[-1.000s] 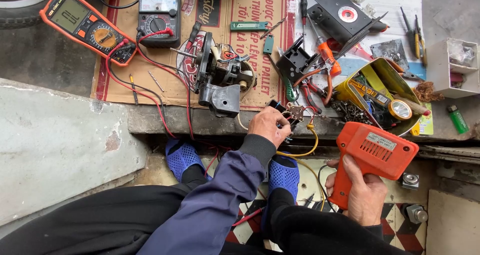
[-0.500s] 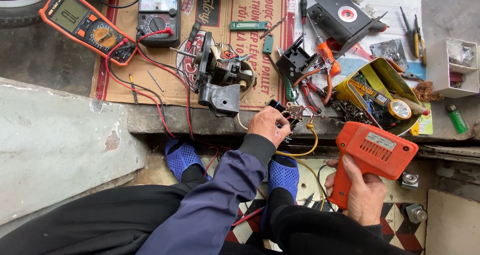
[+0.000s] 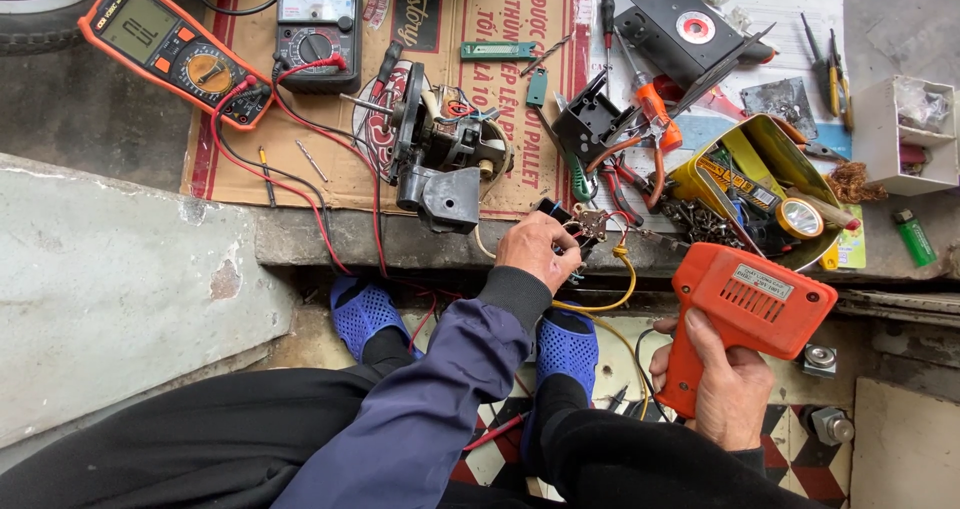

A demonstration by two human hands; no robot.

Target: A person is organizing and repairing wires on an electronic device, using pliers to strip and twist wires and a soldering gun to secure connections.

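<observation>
Left hand [image 3: 540, 252] pinching small wired switch [image 3: 588, 223] at ledge edge, right hand [image 3: 722, 379] gripping orange soldering gun [image 3: 745, 304]

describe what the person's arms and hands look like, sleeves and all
The left hand is bare, with a purplish-blue jacket sleeve ending in a dark ribbed knit cuff. The right hand is bare too, no glove; a dark sleeve edge just shows at its wrist.

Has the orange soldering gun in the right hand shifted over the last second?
No. The orange soldering gun sits in the same spot relative to the yellow tin above it; the right hand grips its handle.
</observation>
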